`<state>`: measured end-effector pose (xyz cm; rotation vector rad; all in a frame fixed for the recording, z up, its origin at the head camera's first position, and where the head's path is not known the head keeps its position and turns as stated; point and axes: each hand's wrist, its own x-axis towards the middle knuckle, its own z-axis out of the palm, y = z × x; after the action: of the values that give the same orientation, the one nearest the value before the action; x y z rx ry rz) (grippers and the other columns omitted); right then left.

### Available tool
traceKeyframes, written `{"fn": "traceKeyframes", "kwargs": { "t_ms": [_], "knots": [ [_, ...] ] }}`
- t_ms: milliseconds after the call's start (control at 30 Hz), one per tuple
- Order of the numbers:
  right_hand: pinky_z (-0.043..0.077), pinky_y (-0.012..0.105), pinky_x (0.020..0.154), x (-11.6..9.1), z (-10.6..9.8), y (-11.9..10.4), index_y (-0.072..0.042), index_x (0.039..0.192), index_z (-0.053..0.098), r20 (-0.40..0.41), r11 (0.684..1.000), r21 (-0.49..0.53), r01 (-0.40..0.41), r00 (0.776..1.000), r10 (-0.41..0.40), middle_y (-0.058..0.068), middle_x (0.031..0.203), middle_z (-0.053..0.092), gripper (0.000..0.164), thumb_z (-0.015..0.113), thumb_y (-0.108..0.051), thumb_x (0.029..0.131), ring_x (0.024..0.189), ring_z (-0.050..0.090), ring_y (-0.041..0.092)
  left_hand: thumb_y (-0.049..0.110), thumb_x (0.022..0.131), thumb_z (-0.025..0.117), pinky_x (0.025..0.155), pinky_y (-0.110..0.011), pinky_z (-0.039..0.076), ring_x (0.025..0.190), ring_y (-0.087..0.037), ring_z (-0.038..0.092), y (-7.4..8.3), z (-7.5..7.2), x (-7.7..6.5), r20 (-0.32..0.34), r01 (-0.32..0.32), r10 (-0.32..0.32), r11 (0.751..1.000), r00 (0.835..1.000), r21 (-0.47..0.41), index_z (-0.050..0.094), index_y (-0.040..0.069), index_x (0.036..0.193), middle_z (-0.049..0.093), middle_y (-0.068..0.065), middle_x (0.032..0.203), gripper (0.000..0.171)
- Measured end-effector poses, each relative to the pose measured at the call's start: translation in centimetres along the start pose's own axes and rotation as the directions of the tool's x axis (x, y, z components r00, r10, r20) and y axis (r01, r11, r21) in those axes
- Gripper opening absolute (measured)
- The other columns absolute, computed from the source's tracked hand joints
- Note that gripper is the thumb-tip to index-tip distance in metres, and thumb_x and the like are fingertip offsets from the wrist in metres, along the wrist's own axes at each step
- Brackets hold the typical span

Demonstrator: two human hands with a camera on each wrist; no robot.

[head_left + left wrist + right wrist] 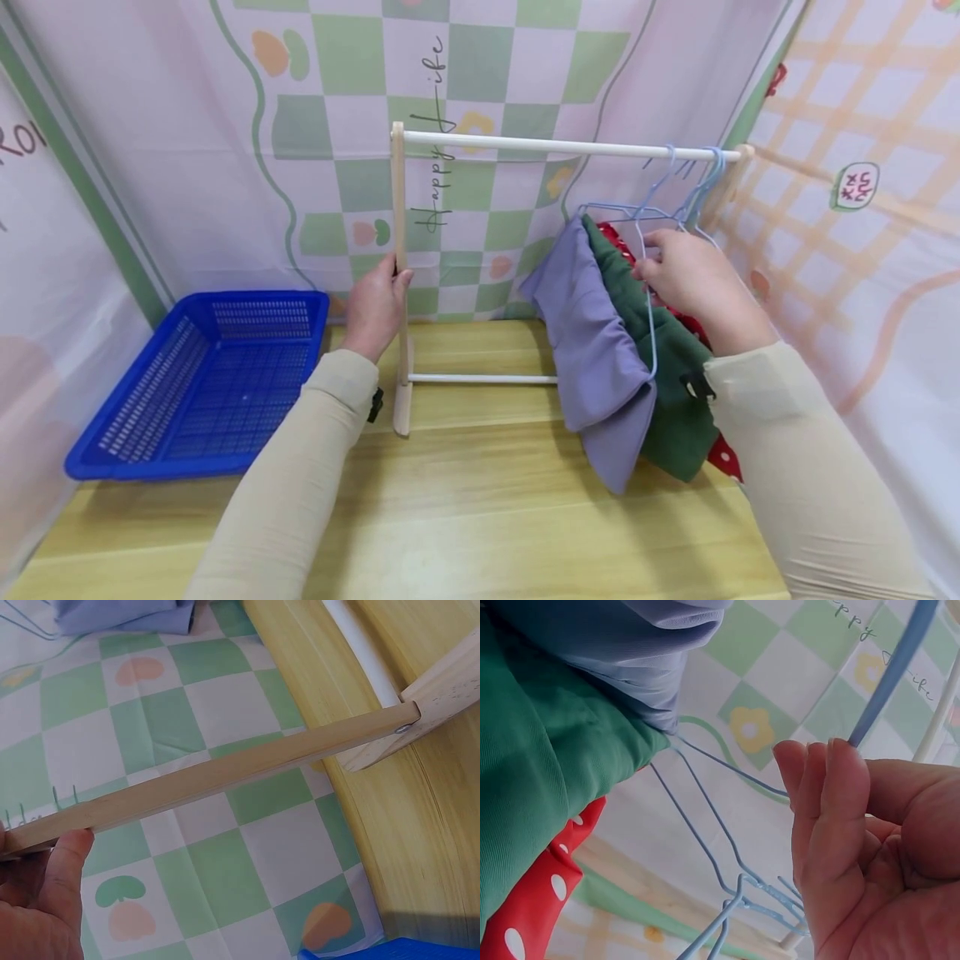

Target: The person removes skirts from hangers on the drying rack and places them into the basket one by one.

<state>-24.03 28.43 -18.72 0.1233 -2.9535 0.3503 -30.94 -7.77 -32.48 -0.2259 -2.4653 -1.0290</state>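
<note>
With thumb and fingers, my left hand (372, 307) grips the left wooden upright (400, 200) of a small clothes rack. My right hand (693, 271) pinches the wire of a light blue hanger (652, 333) near the rack's right end. A purple cloth (588, 317) hangs from this cluster of hangers, in front of a green cloth (667, 383). Behind those, a red cloth with white dots (724, 458) shows partly. In the right wrist view the fingertips close on the blue wire (889, 682), and other hanger wires (705, 802) run to the cloths.
The white top rail (525, 145) carries the hanger hooks at its right end. A lower white bar (480, 379) joins the rack near the wooden table (450, 517). At the left stands a blue plastic basket (243, 462). Patterned cloth walls (487, 67) enclose the table.
</note>
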Motion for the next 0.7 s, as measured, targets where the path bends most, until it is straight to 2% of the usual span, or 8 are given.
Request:
{"fn": "traceKeyframes", "kwargs": {
  "t_ms": [100,333,567,700],
  "knots": [
    [0.045,0.052,0.083,-0.1,0.1,-0.2,-0.001,0.126,0.052,-0.002,1.0,0.019,0.003,1.0,-0.003,0.013,0.096,0.072,0.035,0.046,-0.019,0.096,0.06,0.068,0.018,0.037,0.102,0.045,0.064,-0.037,0.052,0.076,-0.022,0.061,0.0,0.0,0.0,0.0,-0.001,0.001,1.0,1.0,-0.003,0.056,0.01,0.125,0.066,-0.007,0.099,0.037],
    [0.046,0.039,0.067,-0.1,0.2,-0.8,-0.005,0.127,0.053,0.022,1.0,0.031,-0.008,1.0,0.007,0.009,0.095,0.072,0.035,0.046,-0.021,0.096,0.059,0.067,0.013,0.037,0.102,0.046,0.063,-0.037,0.052,0.075,-0.022,0.06,-0.1,0.1,0.0,0.003,0.006,-0.006,1.0,1.0,-0.011,0.056,0.01,0.125,0.065,-0.007,0.098,0.037],
    [0.044,0.041,0.072,0.0,0.2,-1.4,-0.009,0.112,0.056,0.056,0.999,0.048,-0.012,0.998,0.009,0.005,0.087,0.071,0.024,0.044,-0.02,0.094,0.061,0.066,0.015,0.038,0.102,0.045,0.064,-0.037,0.053,0.076,-0.022,0.061,-0.1,0.1,0.0,0.011,0.021,-0.021,1.0,1.0,-0.009,0.056,0.01,0.126,0.065,-0.007,0.099,0.039],
    [0.044,0.042,0.074,-0.1,0.2,-1.8,-0.009,0.11,0.056,0.065,0.998,0.061,-0.016,0.998,0.012,0.006,0.089,0.071,0.023,0.043,-0.02,0.094,0.06,0.067,0.014,0.038,0.102,0.045,0.064,-0.037,0.053,0.076,-0.021,0.061,0.0,0.0,0.0,0.014,0.027,-0.027,1.0,1.0,-0.005,0.055,0.011,0.127,0.065,-0.007,0.1,0.039]
  ]
}}
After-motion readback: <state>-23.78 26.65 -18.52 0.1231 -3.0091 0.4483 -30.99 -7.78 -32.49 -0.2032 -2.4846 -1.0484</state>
